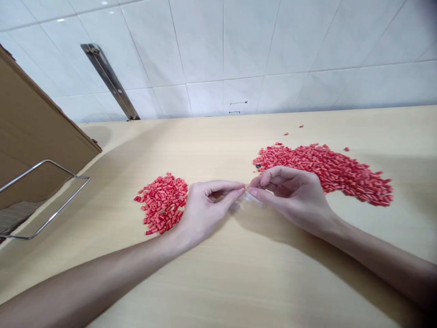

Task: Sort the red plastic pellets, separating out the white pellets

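Observation:
My left hand [208, 205] and my right hand [293, 193] meet fingertip to fingertip above the middle of the table. Between them is a thin, see-through plastic bag [251, 198], crumpled and partly covered by the fingers. Thumb and forefinger of each hand are pinched at its upper edge. A speck of red shows at the left fingertips, too small to make out. Beside my left wrist lies a smaller pile of short red plastic tubes [164, 200]. A larger pile of the same red tubes [327, 168] spreads behind and to the right of my right hand.
A pale wooden table [218, 282] runs back to a tiled wall [246, 45]. At the left stand a cardboard box [41, 109] and a bent wire frame [64, 205]. A metal bracket [111, 82] is against the wall. A few loose tubes [286, 134] lie behind the larger pile.

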Motion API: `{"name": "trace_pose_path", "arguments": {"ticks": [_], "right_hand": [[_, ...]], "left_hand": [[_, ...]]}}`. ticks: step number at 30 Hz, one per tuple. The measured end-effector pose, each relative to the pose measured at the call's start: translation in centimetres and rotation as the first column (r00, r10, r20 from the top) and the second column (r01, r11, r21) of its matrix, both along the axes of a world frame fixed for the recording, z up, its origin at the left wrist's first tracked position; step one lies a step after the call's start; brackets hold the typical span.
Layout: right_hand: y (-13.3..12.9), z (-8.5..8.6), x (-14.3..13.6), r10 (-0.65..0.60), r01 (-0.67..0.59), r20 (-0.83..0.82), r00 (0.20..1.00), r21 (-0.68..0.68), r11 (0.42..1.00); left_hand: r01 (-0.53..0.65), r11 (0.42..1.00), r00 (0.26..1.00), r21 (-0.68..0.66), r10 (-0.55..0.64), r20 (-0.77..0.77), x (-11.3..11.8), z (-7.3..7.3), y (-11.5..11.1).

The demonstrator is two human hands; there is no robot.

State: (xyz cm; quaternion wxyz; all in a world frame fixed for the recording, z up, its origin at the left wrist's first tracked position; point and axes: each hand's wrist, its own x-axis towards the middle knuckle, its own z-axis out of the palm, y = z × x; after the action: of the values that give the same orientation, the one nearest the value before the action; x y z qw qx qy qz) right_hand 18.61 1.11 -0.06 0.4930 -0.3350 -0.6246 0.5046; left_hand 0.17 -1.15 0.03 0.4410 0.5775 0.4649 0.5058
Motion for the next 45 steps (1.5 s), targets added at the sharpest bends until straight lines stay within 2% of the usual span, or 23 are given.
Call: {"name": "trace_pose_path", "arguments": {"ticks": [20,29,33,36,38,40,43,45], "right_hand": [[-0.1,-0.1,0.1,0.023,-0.023,-0.006,1.000,-0.004,1.000],[-0.1,0.1,0.0,-0.008,0.008,0.033,0.999,0.002,1.000],[-0.1,0.1,0.0,0.004,-0.004,0.011,1.000,-0.003,1.000],[-0.2,0.2,-0.1,0.017,-0.017,-0.016,1.000,-0.003,1.000],[-0.1,0.3,-0.1,-0.033,0.033,-0.022,0.999,-0.002,0.999],[0.2,0.3,0.0,-0.189,0.189,-0.024,0.982,-0.008,0.982],[0.9,0.3,0.3,-0.491,0.490,-0.037,0.870,-0.035,0.871],[1.4,0.2,0.5,-0.607,0.605,-0.043,0.793,-0.061,0.794]], "left_hand": [[0.018,1.000,0.999,-0.019,-0.019,-0.026,0.0,0.2,0.0],[0.029,0.999,0.999,-0.016,-0.029,-0.027,0.0,0.3,0.0],[0.031,0.999,0.999,-0.026,-0.032,-0.015,0.0,0.2,0.0],[0.035,0.998,0.998,-0.058,-0.032,0.053,0.1,0.2,0.1],[0.037,0.996,0.994,-0.081,-0.029,0.106,0.2,0.1,0.1],[0.035,0.996,0.993,-0.080,-0.025,0.116,0.2,0.0,0.0],[0.016,1.000,0.999,-0.013,-0.016,0.039,0.2,-0.2,0.0],[0.014,0.997,0.998,0.077,-0.009,-0.056,0.1,-0.2,0.0]]}}
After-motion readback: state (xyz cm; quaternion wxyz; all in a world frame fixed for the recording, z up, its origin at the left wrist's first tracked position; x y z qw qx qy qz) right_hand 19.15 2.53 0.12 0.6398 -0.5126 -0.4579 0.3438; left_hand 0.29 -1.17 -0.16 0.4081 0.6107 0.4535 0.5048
